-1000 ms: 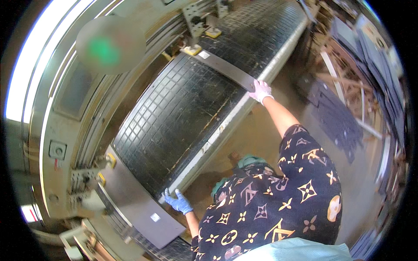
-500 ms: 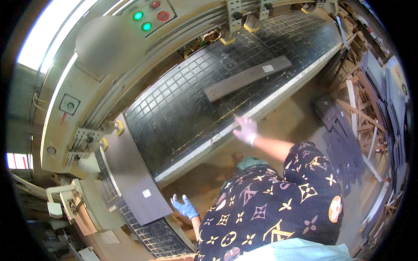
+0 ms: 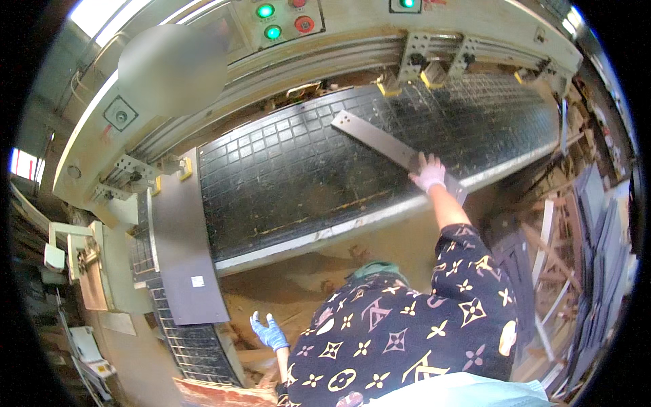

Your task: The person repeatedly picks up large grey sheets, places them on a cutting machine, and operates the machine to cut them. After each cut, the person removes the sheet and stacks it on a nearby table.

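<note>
A narrow grey board [image 3: 380, 142] lies at a slant on the black gridded conveyor belt [image 3: 285, 183], with small holes at its far end. My right hand [image 3: 430, 174], in a whitish glove, rests on the board toward its near end, its fingers spread over the surface. The near end extends past my hand toward the machine's pale front edge [image 3: 373, 220]. My left hand [image 3: 270, 332], in a blue glove, is open and touches nothing. It is nearest to a wide grey panel [image 3: 182, 251] with a white label, lying across the belt's left end.
A long machine beam with lit green buttons [image 3: 272, 32] and a red button [image 3: 304, 24] spans the far side. Yellow-tipped guide blocks [image 3: 388, 88] hang from it over the belt. At the right stand stacked dark panels [image 3: 597, 230] and loose wood strips [image 3: 548, 234].
My right hand has moved forward and right onto the narrow board. The board has swung round, its left end now farther away. My left hand stays open; the view has turned.
</note>
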Demonstrator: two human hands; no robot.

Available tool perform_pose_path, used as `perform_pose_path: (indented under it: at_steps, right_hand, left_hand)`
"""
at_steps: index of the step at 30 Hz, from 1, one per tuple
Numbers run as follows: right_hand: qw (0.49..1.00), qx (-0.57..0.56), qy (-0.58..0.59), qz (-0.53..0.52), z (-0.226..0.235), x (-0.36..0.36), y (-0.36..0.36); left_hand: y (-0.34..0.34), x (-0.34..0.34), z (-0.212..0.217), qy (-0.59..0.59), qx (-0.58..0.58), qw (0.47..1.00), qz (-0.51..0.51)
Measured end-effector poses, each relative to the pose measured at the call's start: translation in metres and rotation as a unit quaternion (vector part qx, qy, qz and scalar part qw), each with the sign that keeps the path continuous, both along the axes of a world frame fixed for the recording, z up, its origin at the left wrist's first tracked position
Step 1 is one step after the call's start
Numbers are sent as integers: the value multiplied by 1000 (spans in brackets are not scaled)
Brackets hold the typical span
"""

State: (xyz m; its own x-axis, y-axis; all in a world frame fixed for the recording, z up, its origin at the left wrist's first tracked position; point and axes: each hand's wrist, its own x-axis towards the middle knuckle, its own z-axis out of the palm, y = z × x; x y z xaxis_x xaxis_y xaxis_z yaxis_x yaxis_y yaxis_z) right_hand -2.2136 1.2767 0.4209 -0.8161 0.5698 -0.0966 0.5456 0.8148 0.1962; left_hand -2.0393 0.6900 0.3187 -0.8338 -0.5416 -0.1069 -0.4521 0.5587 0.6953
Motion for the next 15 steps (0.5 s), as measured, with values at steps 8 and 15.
perform_pose_path:
  at_steps: [8, 15]
  right_hand:
    - [996, -49, 29, -68, 13, 34, 6]
    - [989, -105, 28, -98, 14, -7, 18]
  left_hand:
    - [86, -24, -14, -12, 50, 998, -48]
    - [139, -39, -13, -45, 101, 993, -31]
